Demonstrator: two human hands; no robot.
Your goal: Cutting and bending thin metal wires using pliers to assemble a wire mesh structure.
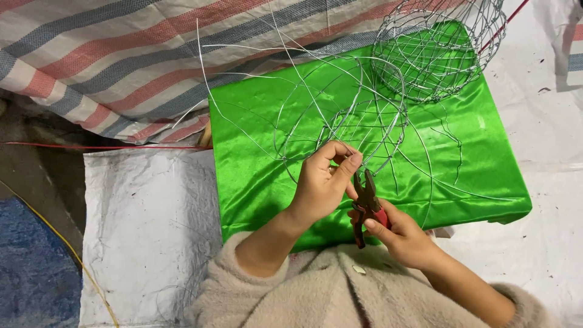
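I see my left hand (322,182) near the centre of the view, fingers curled and pinched shut on a thin strand of the wire frame (364,124) at its near edge. My right hand (404,237) sits just beside it at about five o'clock, closed around the red handles of the pliers (366,203). The pliers point up toward twelve o'clock, their dark nose right by my left fingertips; I cannot tell whether the nose actually bites the wire.

The wire frame is a half-built set of rings and spokes lying on the green cloth (486,176), with loose wire ends fanning out toward nine and three o'clock. At one o'clock from it a finished wire basket (437,51) stands on the far corner of the cloth, touching or overlapping the frame's far rim.

A striped tarp (121,54) fills the ten o'clock area, and a white sheet (146,225) lies at eight o'clock.
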